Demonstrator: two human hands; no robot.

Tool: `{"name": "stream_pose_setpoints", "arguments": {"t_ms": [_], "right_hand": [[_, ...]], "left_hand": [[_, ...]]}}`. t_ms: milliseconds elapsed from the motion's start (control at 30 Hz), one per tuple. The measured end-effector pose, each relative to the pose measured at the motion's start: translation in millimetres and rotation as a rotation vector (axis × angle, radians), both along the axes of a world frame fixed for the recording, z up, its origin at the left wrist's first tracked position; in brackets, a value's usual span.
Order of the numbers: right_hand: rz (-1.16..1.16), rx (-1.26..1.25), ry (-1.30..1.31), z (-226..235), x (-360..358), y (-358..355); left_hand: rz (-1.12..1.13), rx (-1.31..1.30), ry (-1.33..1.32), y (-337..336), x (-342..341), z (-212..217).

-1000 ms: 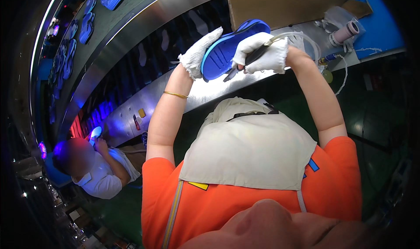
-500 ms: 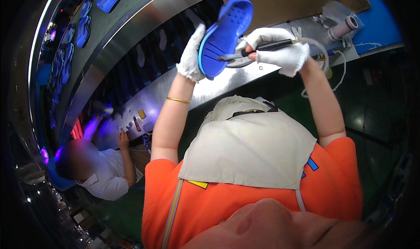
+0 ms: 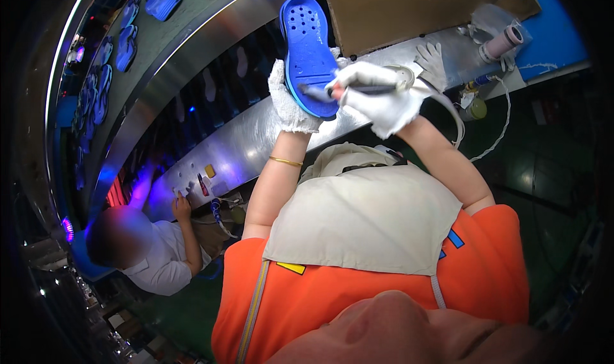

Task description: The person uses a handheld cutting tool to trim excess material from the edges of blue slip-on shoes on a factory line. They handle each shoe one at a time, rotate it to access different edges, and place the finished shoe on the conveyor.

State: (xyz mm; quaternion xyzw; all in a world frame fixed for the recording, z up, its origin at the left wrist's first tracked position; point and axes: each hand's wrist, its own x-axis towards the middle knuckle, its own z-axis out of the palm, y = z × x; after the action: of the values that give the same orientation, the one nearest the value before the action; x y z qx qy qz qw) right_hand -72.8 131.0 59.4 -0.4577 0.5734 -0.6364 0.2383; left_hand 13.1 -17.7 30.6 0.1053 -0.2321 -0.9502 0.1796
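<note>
My left hand [image 3: 286,106], in a white knit glove, grips a blue shoe sole [image 3: 307,52] by its left side and lower end. The sole stands tilted up above the metal bench, its inner face toward me, with small holes at the far end and grooves at the near end. In my gloved right hand [image 3: 378,97] is a brush-like tool [image 3: 314,93] with a dark handle. Its blurred tip is at the sole's near end; I cannot tell if it touches. A pale hose [image 3: 453,111] runs from beside the right hand down past the bench edge.
A metal bench [image 3: 240,134] runs across, beside a dark conveyor. Brown cardboard [image 3: 409,15] stands behind. A white glove [image 3: 432,63] and a pink tumbler [image 3: 502,43] lie at right. Blue footwear [image 3: 126,47] sits on the raised shelf. A co-worker [image 3: 163,255] sits at left.
The sole has moved left and turned more upright in my left hand. My right hand has followed leftward, the tool tip still at the sole's near end.
</note>
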Motion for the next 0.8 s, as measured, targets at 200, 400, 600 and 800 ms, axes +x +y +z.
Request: {"name": "stream_pose_setpoints", "arguments": {"t_ms": [200,400,600,800], "right_hand": [[0.142,-0.017,-0.116,2,3,1],[-0.163,-0.169,-0.275,-4,-9,-19],[-0.142,-0.228,-0.389,8,-11,-14],[-0.200,-0.159,-0.188,8,-23,-23]], "left_hand": [[0.012,0.037,0.017,0,7,-7],[-0.013,0.098,0.091,15,9,-5],[-0.020,0.143,0.099,12,14,-5],[-0.057,0.128,0.069,18,9,-2]]}}
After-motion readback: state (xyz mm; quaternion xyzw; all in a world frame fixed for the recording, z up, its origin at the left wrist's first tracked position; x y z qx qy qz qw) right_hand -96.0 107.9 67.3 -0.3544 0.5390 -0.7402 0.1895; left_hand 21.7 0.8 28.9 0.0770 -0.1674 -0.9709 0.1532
